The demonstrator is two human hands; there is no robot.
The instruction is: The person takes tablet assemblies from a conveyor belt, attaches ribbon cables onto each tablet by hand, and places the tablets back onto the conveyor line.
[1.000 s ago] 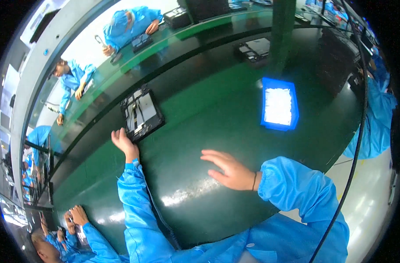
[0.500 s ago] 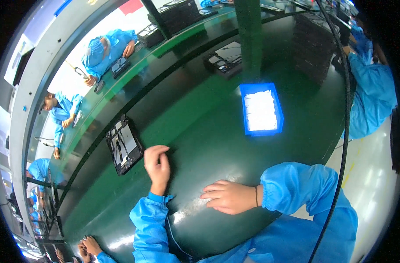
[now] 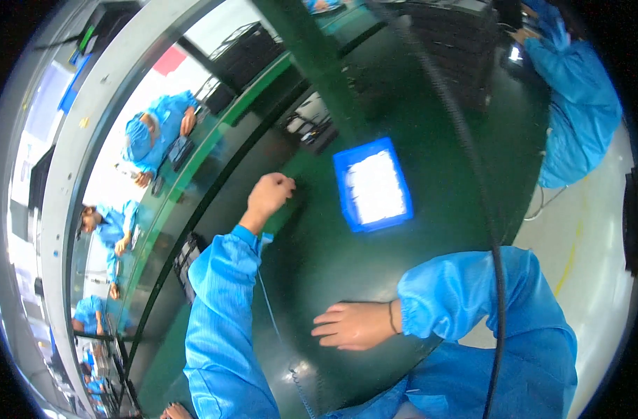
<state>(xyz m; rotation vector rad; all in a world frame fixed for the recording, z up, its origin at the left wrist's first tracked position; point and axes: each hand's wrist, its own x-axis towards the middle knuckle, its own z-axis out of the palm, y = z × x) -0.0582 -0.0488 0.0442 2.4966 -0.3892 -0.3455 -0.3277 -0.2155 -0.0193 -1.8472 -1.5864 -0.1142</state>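
My left hand (image 3: 271,194) reaches forward over the green tabletop, its fingers curled in and nothing visible in them. Just to its right is a blue plastic bin (image 3: 341,199) filled with small white pieces, too bright to make out. My right hand (image 3: 355,326) lies flat on the table nearer to me, fingers stretched to the left and holding nothing. Beside my left sleeve is an opened electronic device in a dark tray (image 3: 189,262), partly covered by that sleeve. From the left cuff a thin blue coiled cord (image 3: 270,307) runs down.
Another dark tray with device parts (image 3: 310,120) lies farther back, near a green post (image 3: 312,66). Black trays (image 3: 448,52) are stacked at the back right. A black cable (image 3: 497,314) hangs across the right side. Co-workers in blue sit at left and right.
My left hand has moved forward toward the blue bin, fingers curling more. My right hand still rests on the table. The whole view has shifted and turned, and my left sleeve now overlaps the nearer device.
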